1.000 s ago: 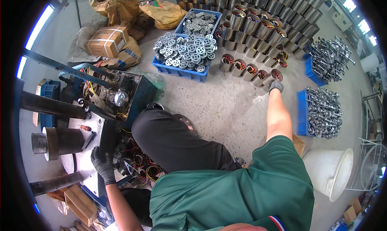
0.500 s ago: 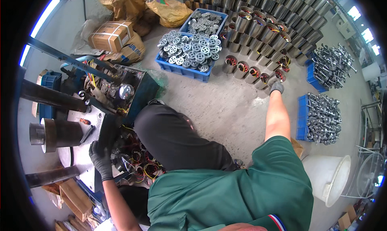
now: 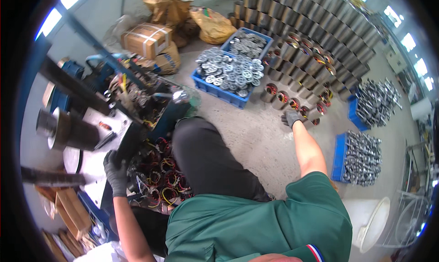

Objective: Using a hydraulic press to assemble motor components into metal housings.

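Note:
My left hand (image 3: 115,173), in a dark grey glove, rests at the edge of a pale metal machine plate (image 3: 93,159), holding nothing I can see. My right arm reaches far forward. At its end, my gloved right hand (image 3: 291,118) is low over the floor, fingers apart, close in front of a short row of steel motor housings. Red windings show inside these cylinders, such as the housing (image 3: 270,93) at the row's left end. Another housing (image 3: 317,111) stands just right of my hand. Whether my fingertips touch the nearest housing I cannot tell.
Tall stacks of steel cylinders (image 3: 315,15) rise behind the row. Blue crates hold round metal end covers (image 3: 228,74) and shafted rotors (image 3: 363,159). Wound stators (image 3: 160,177) lie beside my legs. A screwdriver (image 3: 105,126) lies on the plate; a white bucket (image 3: 372,225) stands at right.
My right hand has left the housing at the row's right end and moved left along the row. My left hand stays by the plate. The whole view has shifted slightly.

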The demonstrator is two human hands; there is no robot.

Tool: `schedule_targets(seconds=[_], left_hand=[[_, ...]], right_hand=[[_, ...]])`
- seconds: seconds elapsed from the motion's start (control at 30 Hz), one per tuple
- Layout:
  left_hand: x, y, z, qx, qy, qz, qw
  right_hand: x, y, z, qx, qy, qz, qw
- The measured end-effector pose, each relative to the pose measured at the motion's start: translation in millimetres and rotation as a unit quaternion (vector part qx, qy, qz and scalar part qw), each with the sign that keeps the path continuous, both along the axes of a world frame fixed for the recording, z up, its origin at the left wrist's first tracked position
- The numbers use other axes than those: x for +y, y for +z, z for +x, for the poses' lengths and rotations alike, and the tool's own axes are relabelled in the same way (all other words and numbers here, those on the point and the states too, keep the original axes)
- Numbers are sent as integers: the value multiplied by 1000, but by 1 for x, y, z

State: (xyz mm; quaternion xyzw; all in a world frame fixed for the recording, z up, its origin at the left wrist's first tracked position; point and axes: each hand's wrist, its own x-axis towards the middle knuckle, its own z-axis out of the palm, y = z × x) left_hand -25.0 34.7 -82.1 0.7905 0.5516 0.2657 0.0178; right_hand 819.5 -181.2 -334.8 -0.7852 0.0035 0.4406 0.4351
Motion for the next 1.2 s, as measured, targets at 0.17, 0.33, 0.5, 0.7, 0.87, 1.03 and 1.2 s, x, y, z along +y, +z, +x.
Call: schedule_targets(seconds=[0.17,0.33,0.5,0.7,0.87,1.03,1.2], left_hand=[[-13,21,12,-29,19,-6,999],[-7,32,1,-72,2,-42,996],[7,32,-7,-144,25,-41,988],[20,43,-9,-161,54,-69,983],[17,49,-11,-157,17,-14,987],[15,54,-11,-174,16,-21,984],[15,54,-12,-133,41,-30,990]], right_hand=[[141,138,-136,-110,448,34,886],[259,254,-285,-201,694,130,680],[286,285,-447,-350,856,84,371],[243,187,-582,-387,876,64,279],[223,127,-636,-405,806,206,381],[230,126,-664,-429,842,197,261],[238,117,-675,-447,837,183,257]])
